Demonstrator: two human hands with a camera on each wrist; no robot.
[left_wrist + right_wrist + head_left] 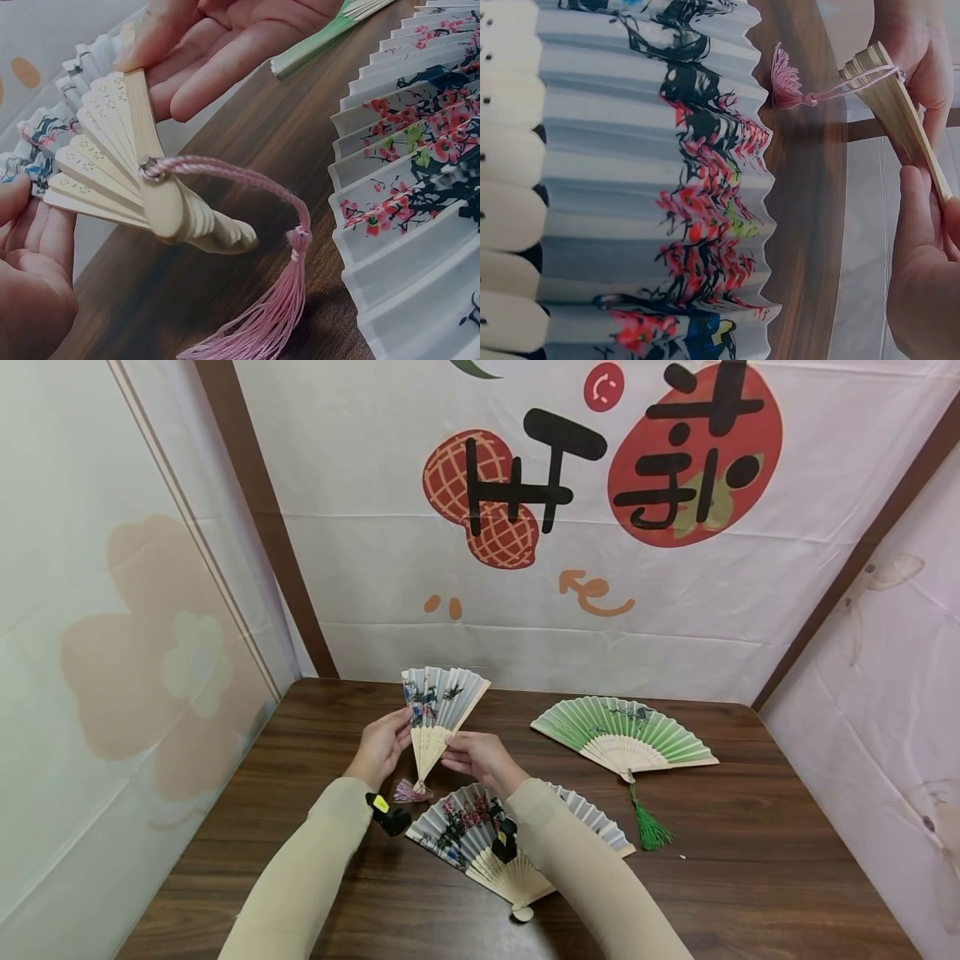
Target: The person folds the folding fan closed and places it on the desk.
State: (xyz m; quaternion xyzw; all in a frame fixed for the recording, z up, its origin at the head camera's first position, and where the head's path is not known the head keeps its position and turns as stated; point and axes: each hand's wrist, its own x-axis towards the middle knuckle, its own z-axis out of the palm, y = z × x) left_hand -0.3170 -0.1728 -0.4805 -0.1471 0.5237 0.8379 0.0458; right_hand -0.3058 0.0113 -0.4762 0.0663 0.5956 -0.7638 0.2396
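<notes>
Both hands hold a partly spread white folding fan (pixel 442 697) above the back left of the table. At its left edge, my left hand (pixel 384 743) pinches the printed leaf and ribs. Along the opposite side, my right hand (pixel 483 756) holds the outer guard stick between thumb and fingers. The fan's pale pierced ribs (pixel 105 157) are spread unevenly, and a pink tassel (pixel 270 307) hangs from its pivot. Below the right forearm lies a second, wide-spread white fan (pixel 465 827) with plum blossoms (pixel 712 202), partly hidden by that sleeve.
A green folding fan (pixel 630 735) lies spread at the back right, its green tassel (pixel 651 828) toward the front. The brown wooden table (pixel 750 877) ends at a printed white cloth backdrop (pixel 360 568). White cloth sides stand left and right.
</notes>
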